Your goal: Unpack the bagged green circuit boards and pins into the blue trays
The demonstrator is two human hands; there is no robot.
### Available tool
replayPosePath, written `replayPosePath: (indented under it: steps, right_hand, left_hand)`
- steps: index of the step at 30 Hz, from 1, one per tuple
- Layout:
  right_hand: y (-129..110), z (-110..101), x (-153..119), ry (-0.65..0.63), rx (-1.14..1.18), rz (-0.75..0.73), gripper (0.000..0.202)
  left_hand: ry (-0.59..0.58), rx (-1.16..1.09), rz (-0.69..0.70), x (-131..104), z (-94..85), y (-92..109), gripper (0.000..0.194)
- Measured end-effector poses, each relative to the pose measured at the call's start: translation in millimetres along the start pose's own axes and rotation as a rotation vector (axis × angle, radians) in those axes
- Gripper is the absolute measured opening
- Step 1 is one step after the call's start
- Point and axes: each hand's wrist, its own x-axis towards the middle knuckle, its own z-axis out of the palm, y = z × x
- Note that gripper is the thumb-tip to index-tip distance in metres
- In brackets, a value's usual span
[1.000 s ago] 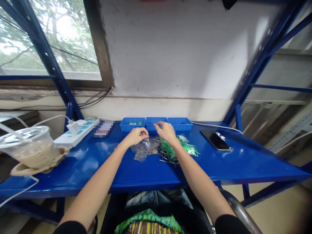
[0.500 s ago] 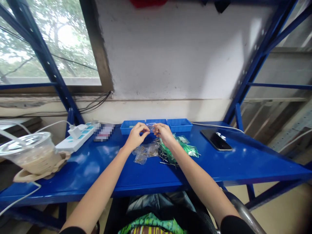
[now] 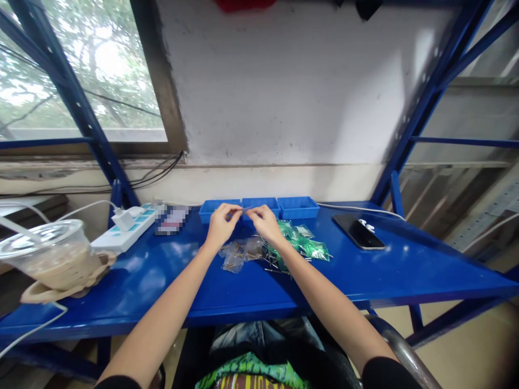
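Both hands meet above the near edge of the blue bins, pinching a small clear plastic bag (image 3: 246,209) between them. My left hand (image 3: 222,222) has its fingertips closed on the bag's left side, and my right hand (image 3: 264,221) grips its right side. Below my hands on the blue table lie clear bags with brass-coloured pieces (image 3: 234,256). Right of these are loose metal pins (image 3: 272,261) and green plastic bags (image 3: 292,235), partly behind my right wrist.
Three blue bins (image 3: 299,207) line the table's back. A phone (image 3: 358,232) with white earbuds lies right. At left are a power strip (image 3: 125,229), a blurred item (image 3: 172,220) and a drink cup (image 3: 52,254) in a cardboard holder.
My right hand has moved slightly left and turned, closer to my left hand. The clear bag between them now looks flatter and narrower.
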Motion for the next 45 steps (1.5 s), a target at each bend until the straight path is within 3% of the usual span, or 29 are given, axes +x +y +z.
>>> replayPosePath:
  steps: [2, 4, 7, 11, 12, 14, 17, 19, 20, 23, 25, 27, 30, 33, 36, 41, 45]
  right_hand:
    - [1, -1, 4, -0.079, 0.190, 0.170, 0.035]
    - [0, -4, 6, -0.048, 0.278, 0.232, 0.037]
    - [-10, -18, 5, 0.200, 0.185, 0.113, 0.034]
    - [-30, -53, 3, 0.639, -0.070, -0.112, 0.044]
    - [-32, -60, 5, 0.669, -0.143, -0.140, 0.045]
    - [-28, -69, 9, 0.604, -0.314, -0.139, 0.044]
    - [-12, -64, 13, 0.230, -0.568, -0.013, 0.034]
    - [-2, -53, 12, 0.016, -0.622, 0.065, 0.030]
    - [1, -47, 11, -0.033, -0.605, 0.086, 0.029]
    - [4, -31, 6, -0.057, -0.411, 0.153, 0.039]
    - [2, -24, 4, -0.100, -0.201, 0.294, 0.053]
    - [0, -19, 3, -0.206, 0.041, 0.486, 0.060]
    - [-1, -17, 3, -0.376, 0.424, 0.604, 0.054]
    - [-2, -19, 2, -0.383, 0.668, 0.490, 0.030]
    - [-4, -22, 0, -0.380, 0.649, 0.466, 0.027]
    - [-11, -24, -4, -0.580, 0.578, 0.511, 0.030]
    - [-14, -28, -3, -0.461, 0.728, 0.423, 0.017]
  left_hand:
    - [-0.031, 0.132, 0.184, -3, 2.2, 5, 0.014]
    - [-0.081, 0.198, 0.283, -5, 4.9, 8, 0.014]
    - [-0.195, 0.224, 0.247, -7, 6.3, 8, 0.023]
    - [-0.538, 0.217, 0.081, -8, 2.7, 1, 0.033]
    - [-0.615, 0.218, 0.060, -9, 1.9, -1, 0.033]
    - [-0.712, 0.213, 0.028, -10, 1.3, -4, 0.026]
    - [-0.736, 0.177, -0.028, -10, 2.3, -7, 0.012]
    - [-0.685, 0.169, -0.043, -7, 2.1, -8, 0.009]
    - [-0.626, 0.185, -0.030, -6, 1.4, -7, 0.008]
    - [-0.342, 0.243, 0.066, 0, -2.9, -2, 0.007]
    - [-0.160, 0.240, 0.118, 2, -5.9, 3, 0.006]
    - [-0.055, 0.215, 0.150, 2, -7.3, 8, 0.006]
    - [-0.028, 0.207, 0.209, -1, -5.2, 14, 0.007]
    - [-0.064, 0.203, 0.258, -4, -1.3, 16, 0.009]
    - [-0.021, 0.177, 0.258, -6, 0.2, 19, 0.010]
    - [0.111, 0.124, 0.172, -5, -2.1, 23, 0.012]
    - [0.112, 0.023, 0.057, -5, -0.8, 20, 0.014]
